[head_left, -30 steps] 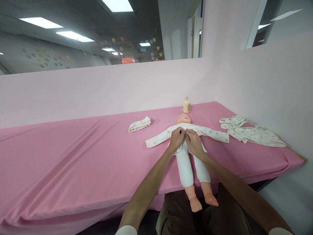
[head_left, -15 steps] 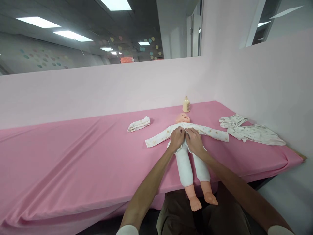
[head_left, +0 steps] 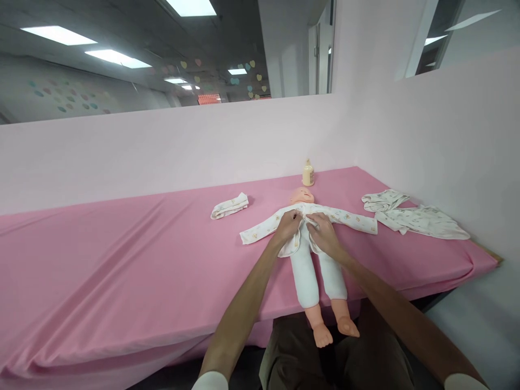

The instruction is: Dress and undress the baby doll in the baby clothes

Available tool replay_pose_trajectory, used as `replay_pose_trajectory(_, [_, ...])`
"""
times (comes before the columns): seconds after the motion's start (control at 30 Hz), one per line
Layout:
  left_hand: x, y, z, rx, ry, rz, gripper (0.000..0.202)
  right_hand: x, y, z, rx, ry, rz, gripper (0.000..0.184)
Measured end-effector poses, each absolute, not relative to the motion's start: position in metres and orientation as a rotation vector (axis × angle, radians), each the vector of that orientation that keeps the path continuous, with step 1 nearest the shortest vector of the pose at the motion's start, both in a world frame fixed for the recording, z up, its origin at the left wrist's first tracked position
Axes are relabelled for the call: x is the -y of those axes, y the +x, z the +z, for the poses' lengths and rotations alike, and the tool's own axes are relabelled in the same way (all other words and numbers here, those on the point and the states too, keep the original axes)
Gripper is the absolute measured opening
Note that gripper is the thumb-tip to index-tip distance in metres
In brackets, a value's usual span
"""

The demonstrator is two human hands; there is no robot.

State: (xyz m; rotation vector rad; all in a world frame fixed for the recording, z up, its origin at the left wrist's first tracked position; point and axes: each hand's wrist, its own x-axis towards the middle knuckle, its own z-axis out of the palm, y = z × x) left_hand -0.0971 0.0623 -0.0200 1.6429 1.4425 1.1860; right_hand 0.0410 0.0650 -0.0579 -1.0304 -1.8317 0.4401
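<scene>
A baby doll [head_left: 304, 279] lies on its back, head toward the wall and feet over the table's near edge. It wears a white patterned baby jacket [head_left: 266, 226] with both long sleeves spread wide. My left hand [head_left: 289, 225] pinches the left front edge of the jacket at the chest. On the other side, my right hand [head_left: 323, 232] has its fingers closed on the right front edge. Below my hands the two front panels hang apart, baring the doll's white cloth body. Fine details between my fingertips are hidden.
A pink sheet [head_left: 122, 271] covers the table against the wall. Near the doll's head stands a pump bottle [head_left: 308, 173]. A folded white cloth [head_left: 229, 206] lies to the left, and crumpled patterned baby clothes [head_left: 422, 219] lie at the right.
My left hand has shifted slightly left and up, away from my right hand. The jacket's front panels are a little further apart below. The doll lies as before.
</scene>
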Motion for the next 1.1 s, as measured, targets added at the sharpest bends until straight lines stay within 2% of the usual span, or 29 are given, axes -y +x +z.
replay_pose_trajectory(0.07, [-0.053, -0.097, -0.015, -1.485, 1.686, 1.113, 0.013, -0.059, 0.041, -0.058, 1.824, -1.1, 0.403, 0.038])
replay_pose_trajectory(0.17, [-0.032, -0.095, -0.016, -1.701, 1.927, 0.969, 0.009, -0.043, 0.04, -0.06, 1.834, -1.207, 0.286, 0.059])
replay_pose_trajectory(0.27, [-0.01, -0.093, -0.026, -1.955, 2.155, 0.849, 0.013, -0.028, 0.04, -0.061, 1.912, -1.24, 0.111, 0.064])
replay_pose_trajectory(0.33, [0.0, -0.092, -0.032, -2.056, 2.208, 0.796, 0.016, -0.023, 0.042, -0.061, 1.959, -1.283, -0.005, 0.058])
replay_pose_trajectory(0.43, [0.005, -0.092, -0.037, -2.091, 2.232, 0.804, 0.018, -0.021, 0.047, -0.059, 2.021, -1.367, -0.106, 0.037])
replay_pose_trajectory(0.53, [0.0, -0.092, -0.039, -2.085, 2.208, 0.901, 0.02, -0.022, 0.049, -0.058, 2.044, -1.428, -0.14, 0.019])
replay_pose_trajectory(0.67, [-0.006, -0.092, -0.043, -2.155, 2.222, 1.076, 0.022, -0.021, 0.048, -0.058, 2.027, -1.422, -0.108, 0.007])
replay_pose_trajectory(0.87, [-0.009, -0.091, -0.046, -2.146, 2.31, 1.262, 0.023, -0.025, 0.052, -0.056, 1.971, -1.25, 0.051, 0.019])
replay_pose_trajectory(1.1, [-0.014, -0.092, -0.046, -2.123, 2.429, 1.02, 0.032, -0.021, 0.06, -0.041, 1.673, -1.162, 0.519, 0.015])
